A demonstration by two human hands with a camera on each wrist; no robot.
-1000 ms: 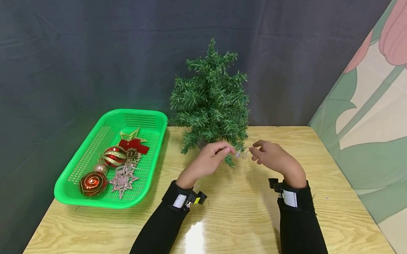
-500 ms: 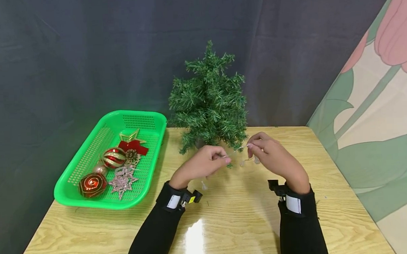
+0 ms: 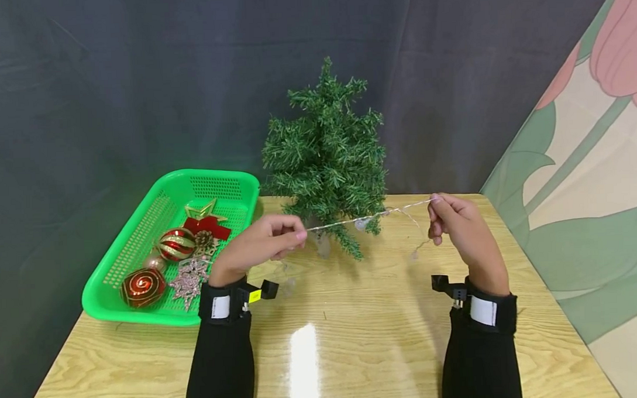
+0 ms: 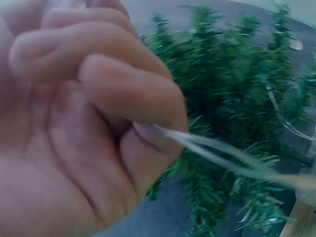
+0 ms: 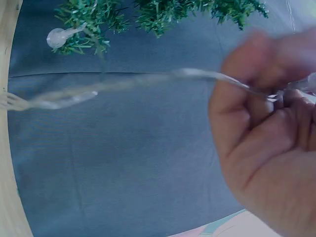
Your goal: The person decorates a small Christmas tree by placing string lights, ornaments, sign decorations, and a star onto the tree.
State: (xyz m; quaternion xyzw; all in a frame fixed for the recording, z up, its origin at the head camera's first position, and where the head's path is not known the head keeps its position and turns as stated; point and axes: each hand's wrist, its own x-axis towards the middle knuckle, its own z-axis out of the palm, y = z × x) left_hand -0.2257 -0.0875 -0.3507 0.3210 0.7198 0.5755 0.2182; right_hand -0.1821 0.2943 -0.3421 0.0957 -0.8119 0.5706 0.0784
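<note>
Left grip and right grip, the bare hands of a person in black sleeves, are each closed to a pinch with the fingers curled, and both have hold of the same thin, clear light string. From where I stand, it stretches almost straight between them, rising slightly towards the right grip, and crosses in front of the lower branches of a small green tree; I cannot tell whether it touches the needles. One clear bulb sits along the stretched run, and a slack length dips from it beside the right grip. Seen from the left wrist, two pale strands come out between the curled fingers; from the right wrist, another bulb shows right beside the fingers. The tree stands upright at the back of a wood-grained worktop, with a dark cloth behind it. On the person's left is a green basket with perforated walls, holding a red swirl ball, a striped ball, a glittery pink snowflake, a pine cone, red fabric and a gold star. Large pink flowers and green leaves cover a panel at far right.
</note>
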